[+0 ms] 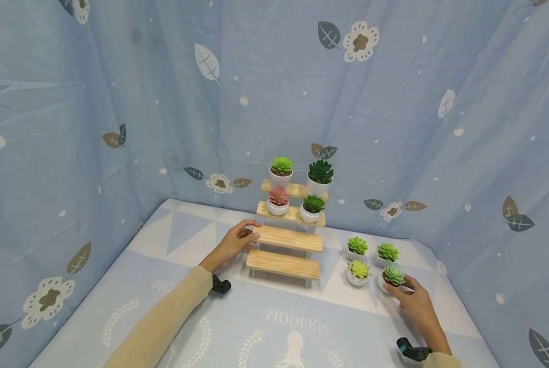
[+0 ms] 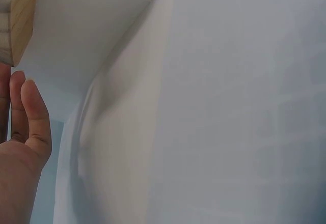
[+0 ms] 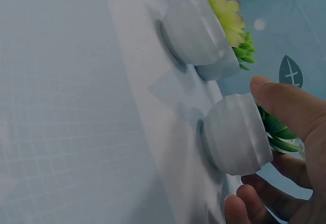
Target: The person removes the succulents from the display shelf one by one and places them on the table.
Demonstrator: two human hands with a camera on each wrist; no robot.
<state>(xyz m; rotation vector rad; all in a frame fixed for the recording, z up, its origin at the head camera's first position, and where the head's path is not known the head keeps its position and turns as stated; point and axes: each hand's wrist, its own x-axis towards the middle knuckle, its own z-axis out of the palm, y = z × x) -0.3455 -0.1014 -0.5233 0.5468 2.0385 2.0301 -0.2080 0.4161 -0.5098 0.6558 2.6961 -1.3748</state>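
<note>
A four-step wooden plant stand (image 1: 283,263) stands on the cloth-covered table. My left hand (image 1: 232,245) holds the left end of its second step from the bottom between thumb and fingers; in the left wrist view some fingertips (image 2: 34,94) lie just below the board's end (image 2: 20,25). At the right, my right hand (image 1: 414,301) grips a pale green succulent in a round white pot (image 1: 392,276). The thumb (image 3: 280,96) lies at the rim of that white pot (image 3: 237,135), with the fingers on the opposite side. The pot appears to be on the table.
Light green (image 1: 281,166) and dark green (image 1: 320,173) succulents occupy the top step. Below them sit a pink succulent (image 1: 278,198) and a smaller dark green one (image 1: 313,205). Three more potted succulents (image 1: 357,271) stand near my right hand. A patterned blue curtain (image 1: 274,76) hangs behind the table.
</note>
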